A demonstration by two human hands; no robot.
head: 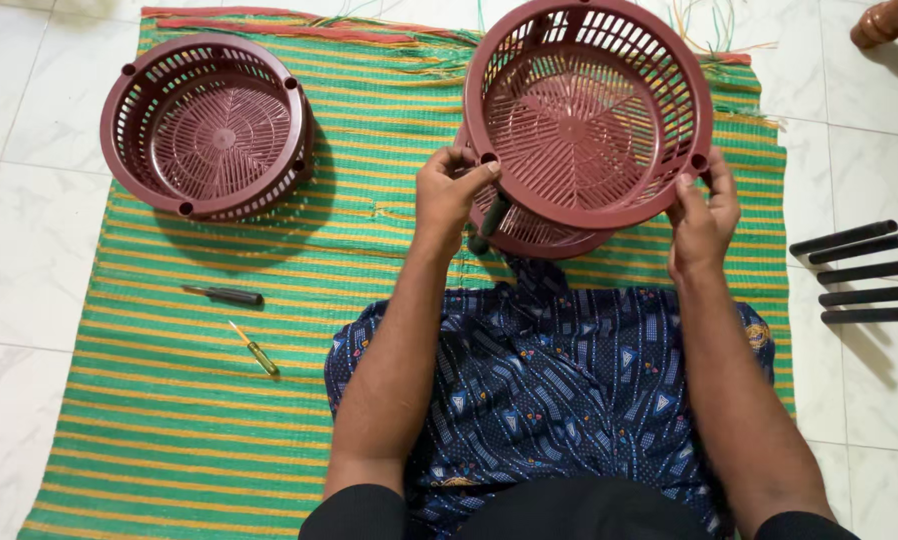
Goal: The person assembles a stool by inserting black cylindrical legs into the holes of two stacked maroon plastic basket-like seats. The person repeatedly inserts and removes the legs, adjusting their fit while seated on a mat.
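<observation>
A round maroon plastic basket is held up in front of me, tilted so its slotted inside faces the camera. My left hand grips its left rim and my right hand grips its right rim. Right under it sits a second maroon basket, mostly hidden, joined by a dark post near my left hand. A third maroon basket rests apart on the mat at the upper left.
A green and yellow striped mat covers the white tile floor. A dark-handled tool and a small yellow-green screwdriver lie on the mat at left. Several black tubes lie on the tiles at right. My patterned blue cloth covers my lap.
</observation>
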